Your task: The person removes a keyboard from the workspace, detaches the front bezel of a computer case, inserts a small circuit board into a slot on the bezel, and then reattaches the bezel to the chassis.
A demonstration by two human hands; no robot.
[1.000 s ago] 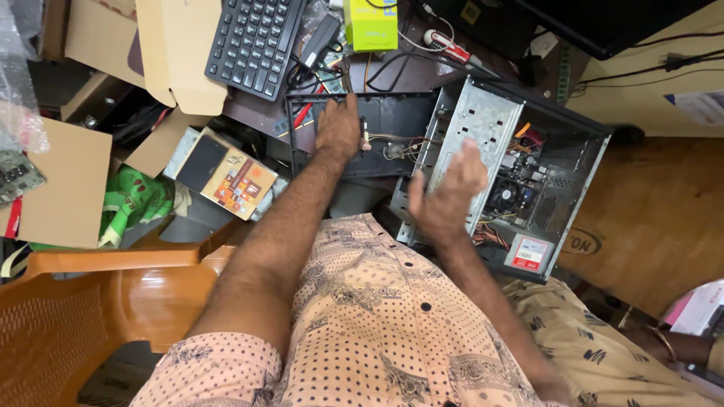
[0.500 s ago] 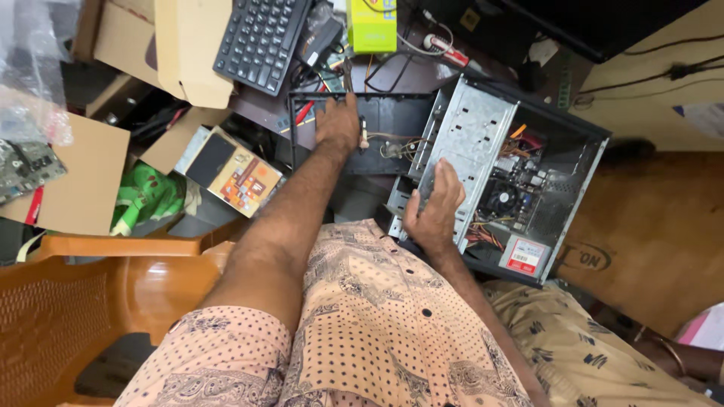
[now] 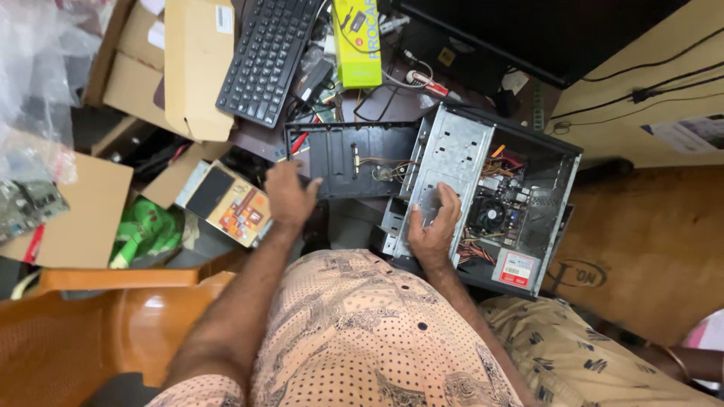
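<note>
An open computer case (image 3: 520, 143) lies on its side in front of me, its motherboard, round fan (image 3: 492, 214) and cables exposed. My right hand (image 3: 434, 226) grips the silver metal drive cage (image 3: 452, 162) at the case's near end. The black front panel (image 3: 351, 154) hangs off the case to the left, joined by thin wires. My left hand (image 3: 290, 197) hovers by that panel's lower left corner, fingers apart and holding nothing.
A black keyboard (image 3: 264, 53), a yellow-green box (image 3: 356, 38), cardboard boxes (image 3: 185, 60) and a printed orange box (image 3: 234, 203) crowd the far side. A dark monitor (image 3: 528, 30) stands behind the case. An orange plastic chair (image 3: 113, 324) is at my left.
My left hand has pulled back from the panel's top edge toward me. My right hand has closed onto the drive cage. The camera view has shifted, so the case sits lower.
</note>
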